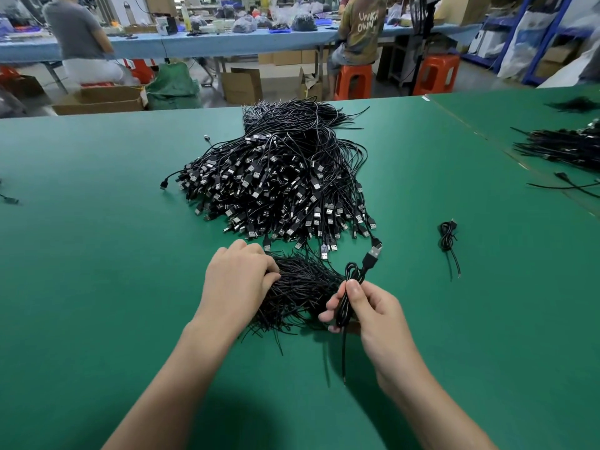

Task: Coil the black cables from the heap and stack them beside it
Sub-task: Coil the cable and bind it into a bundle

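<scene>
Heap of black cables point(282, 177): middle of the desk point(97, 222), toward the far edge.
Coiled cable point(352, 274): pinched upright in our right hand point(367, 313) near the near edge, plug up, tail hanging.
Bundle of thin ties point(302, 287): just before the heap. Our left hand point(238, 280) rests on it with fingers bent; we cannot tell whether it pinches one.
Finished coil point(448, 235): toward the right edge.
Step, we judge: binding. Next we need one tie drawn free and wrapped round the coil.

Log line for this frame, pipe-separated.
left hand: on strand pile | right hand: grips coiled cable | heap: behind | finished coil: at right
</scene>
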Action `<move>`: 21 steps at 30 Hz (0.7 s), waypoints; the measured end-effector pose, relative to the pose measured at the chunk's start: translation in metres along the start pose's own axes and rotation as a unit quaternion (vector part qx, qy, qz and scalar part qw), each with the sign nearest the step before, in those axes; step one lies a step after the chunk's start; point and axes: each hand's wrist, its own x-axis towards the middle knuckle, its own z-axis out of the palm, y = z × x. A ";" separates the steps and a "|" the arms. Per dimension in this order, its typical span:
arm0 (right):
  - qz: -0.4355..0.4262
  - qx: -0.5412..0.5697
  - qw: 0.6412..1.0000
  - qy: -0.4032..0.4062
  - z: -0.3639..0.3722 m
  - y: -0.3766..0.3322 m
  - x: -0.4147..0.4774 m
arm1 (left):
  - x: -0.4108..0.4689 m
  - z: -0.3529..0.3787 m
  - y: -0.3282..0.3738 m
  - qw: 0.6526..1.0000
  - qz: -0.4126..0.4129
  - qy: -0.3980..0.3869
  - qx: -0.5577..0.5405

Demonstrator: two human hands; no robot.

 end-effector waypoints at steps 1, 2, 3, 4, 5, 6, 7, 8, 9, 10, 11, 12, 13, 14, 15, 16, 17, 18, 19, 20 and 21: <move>0.006 0.004 1.000 -0.004 0.001 -0.001 -0.001 | 0.000 0.000 -0.001 1.000 0.016 0.003 0.006; 0.012 0.002 1.000 -0.008 0.001 -0.001 -0.002 | -0.001 -0.001 -0.002 1.000 0.025 0.009 0.007; 0.015 -0.002 1.000 -0.012 0.002 -0.001 -0.003 | -0.002 -0.001 -0.003 0.999 0.027 0.016 0.005; 0.017 -0.005 1.000 -0.017 0.002 -0.002 -0.003 | -0.003 -0.002 -0.003 0.999 0.025 0.020 0.001; 0.018 -0.007 1.000 -0.020 0.003 -0.002 -0.003 | -0.003 -0.003 -0.003 1.000 0.021 0.021 -0.004; 0.019 -0.009 1.000 -0.021 0.004 -0.003 -0.003 | -0.003 -0.003 -0.004 1.000 0.020 0.019 -0.010; 0.018 -0.012 1.000 -0.022 0.005 -0.003 -0.003 | -0.003 -0.003 -0.003 0.999 0.023 0.015 -0.019; 0.017 -0.017 0.999 -0.021 0.006 -0.003 -0.004 | -0.002 -0.002 -0.004 0.999 0.028 0.009 -0.027; 0.016 -0.023 0.999 -0.020 0.007 -0.003 -0.003 | 0.000 -0.001 -0.004 0.999 0.034 0.002 -0.030; 0.017 -0.030 0.999 -0.019 0.008 -0.002 -0.003 | 0.001 0.000 -0.005 0.999 0.040 -0.003 -0.031; 0.021 -0.036 0.999 -0.018 0.009 -0.002 -0.003 | 0.002 0.001 -0.005 0.998 0.044 -0.008 -0.033; 0.028 -0.042 0.999 -0.018 0.009 -0.002 -0.003 | 0.004 0.000 -0.005 0.998 0.046 -0.010 -0.035; 0.033 -0.048 0.998 -0.016 0.010 -0.003 -0.002 | 0.005 0.000 -0.006 0.998 0.046 -0.009 -0.037; 0.035 -0.055 0.998 -0.014 0.010 -0.004 -0.002 | 0.005 0.000 -0.006 0.998 0.047 -0.008 -0.039; 0.034 -0.062 0.997 -0.010 0.010 -0.004 -0.002 | 0.006 0.000 -0.007 0.998 0.049 -0.006 -0.043; 0.031 -0.068 0.997 -0.007 0.010 -0.005 -0.002 | 0.006 0.000 -0.007 0.998 0.050 -0.005 -0.049; 0.027 -0.075 0.997 -0.001 0.011 -0.005 -0.002 | 0.006 0.001 -0.008 0.997 0.051 -0.004 -0.058; 0.022 -0.082 0.996 0.007 0.011 -0.005 -0.002 | 0.005 0.001 -0.008 0.996 0.052 0.000 -0.069; 0.017 -0.087 0.996 0.015 0.012 -0.005 -0.002 | 0.005 0.001 -0.008 0.995 0.051 0.009 -0.085; 0.013 -0.090 0.996 0.023 0.012 -0.004 -0.002 | 0.004 0.001 -0.008 0.993 0.049 0.024 -0.105; 0.011 -0.092 0.995 0.028 0.012 -0.004 -0.002 | 0.003 0.000 -0.007 0.990 0.044 0.044 -0.129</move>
